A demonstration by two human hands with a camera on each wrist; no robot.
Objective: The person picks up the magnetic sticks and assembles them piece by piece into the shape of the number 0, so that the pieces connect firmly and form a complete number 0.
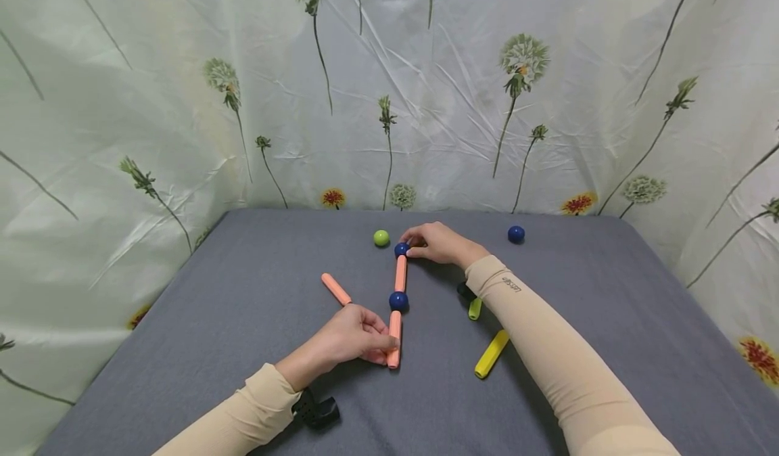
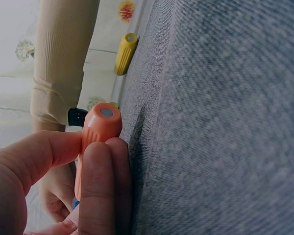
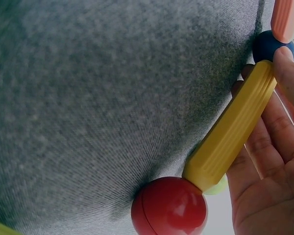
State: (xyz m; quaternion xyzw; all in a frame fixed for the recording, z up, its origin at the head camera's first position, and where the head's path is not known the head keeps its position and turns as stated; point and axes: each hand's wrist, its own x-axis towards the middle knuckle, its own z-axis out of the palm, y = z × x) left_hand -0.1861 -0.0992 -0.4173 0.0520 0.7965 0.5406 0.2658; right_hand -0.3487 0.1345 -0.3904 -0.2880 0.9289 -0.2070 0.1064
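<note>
My left hand point(image 1: 356, 334) pinches the near orange rod point(image 1: 395, 324) between thumb and fingers; a grey disc shows in its end in the left wrist view. The rod's far end meets a blue ball point(image 1: 398, 301). Beyond that ball, a second orange rod point(image 1: 400, 273) runs to another blue ball point(image 1: 400, 249). My right hand point(image 1: 441, 243) holds this far ball with thumb and fingers. In the right wrist view, a ribbed yellow rod point(image 3: 230, 132) runs from the held blue ball to a red ball point(image 3: 171, 208), along my fingers; both are hidden in the head view.
A green ball point(image 1: 381, 238) lies left of my right hand, and a loose blue ball point(image 1: 516, 234) at the back right. Another orange rod point(image 1: 336, 289) lies beyond my left hand. Near my right forearm are a yellow rod point(image 1: 491, 354) and a green rod point(image 1: 475, 309).
</note>
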